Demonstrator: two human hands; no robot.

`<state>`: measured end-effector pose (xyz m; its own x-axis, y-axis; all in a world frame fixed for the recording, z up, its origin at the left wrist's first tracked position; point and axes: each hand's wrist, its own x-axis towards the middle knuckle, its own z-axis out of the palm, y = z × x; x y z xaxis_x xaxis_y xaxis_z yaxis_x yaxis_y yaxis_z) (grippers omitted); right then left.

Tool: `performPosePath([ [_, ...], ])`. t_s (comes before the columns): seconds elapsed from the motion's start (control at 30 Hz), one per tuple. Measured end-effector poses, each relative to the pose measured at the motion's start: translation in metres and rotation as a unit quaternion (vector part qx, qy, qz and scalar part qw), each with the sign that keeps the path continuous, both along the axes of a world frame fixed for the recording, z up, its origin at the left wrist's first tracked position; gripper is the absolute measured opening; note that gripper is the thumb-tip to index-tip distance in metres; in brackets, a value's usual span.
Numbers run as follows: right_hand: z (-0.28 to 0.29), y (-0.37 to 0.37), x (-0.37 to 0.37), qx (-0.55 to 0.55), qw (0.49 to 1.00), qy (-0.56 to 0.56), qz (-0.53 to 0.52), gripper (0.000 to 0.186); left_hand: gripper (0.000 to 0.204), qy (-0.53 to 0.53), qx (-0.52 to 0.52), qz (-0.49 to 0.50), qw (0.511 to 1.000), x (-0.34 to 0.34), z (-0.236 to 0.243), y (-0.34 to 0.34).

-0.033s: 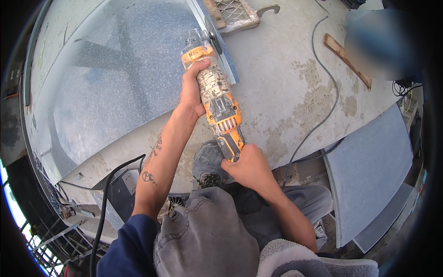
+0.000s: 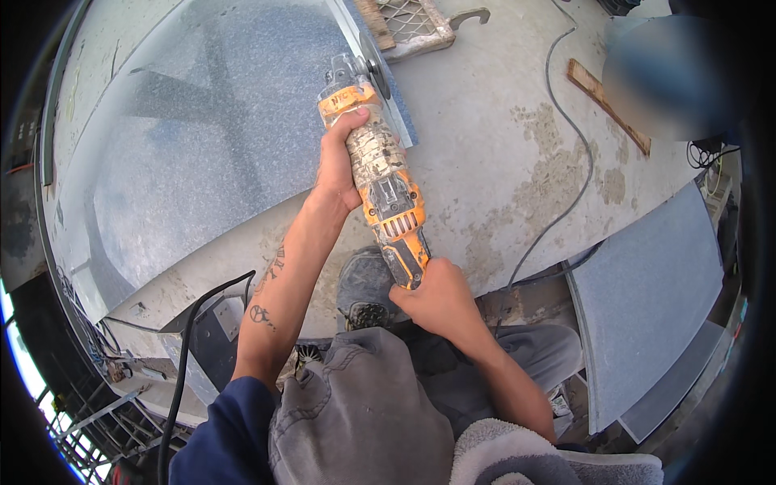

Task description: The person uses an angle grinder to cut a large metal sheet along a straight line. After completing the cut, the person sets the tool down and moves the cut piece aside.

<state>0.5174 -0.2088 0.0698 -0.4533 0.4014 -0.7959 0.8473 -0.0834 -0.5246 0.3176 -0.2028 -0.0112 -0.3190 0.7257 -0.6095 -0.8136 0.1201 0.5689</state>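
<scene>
Both my hands hold an orange and black angle grinder, its body wrapped in worn, dirty pale tape. My left hand is closed round the wrapped front part, thumb across the top. Behind it, my right hand grips the rear handle. The grinder's dark disc stands on edge at the right border of a large speckled grey slab, beside a pale straight strip. Whether the disc touches the slab I cannot tell.
My boot stands below the grinder. A grey cable curves across the stained concrete at right. Beyond lie a wooden strip and a metal mesh frame. More grey slabs lean at lower right; a black cable hangs at left.
The grinder has shifted very slightly back toward me, and both hands have moved with it. The grip is the same.
</scene>
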Motion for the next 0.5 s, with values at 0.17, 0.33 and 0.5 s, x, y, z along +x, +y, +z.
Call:
performPosePath([
  [0.17,-0.003,-0.020,0.025,0.010,1.000,0.005,-0.023,0.031,0.055,-0.034,-0.010,0.000,0.999,0.023,0.003,-0.016],
  [0.33,-0.009,-0.024,0.033,0.020,0.999,0.001,-0.029,0.029,0.055,-0.027,-0.019,-0.002,0.999,0.031,0.004,-0.018],
  [0.5,-0.007,-0.025,0.036,0.021,0.999,-0.012,-0.027,0.030,0.055,-0.031,-0.018,-0.003,0.999,0.034,0.005,-0.019],
])
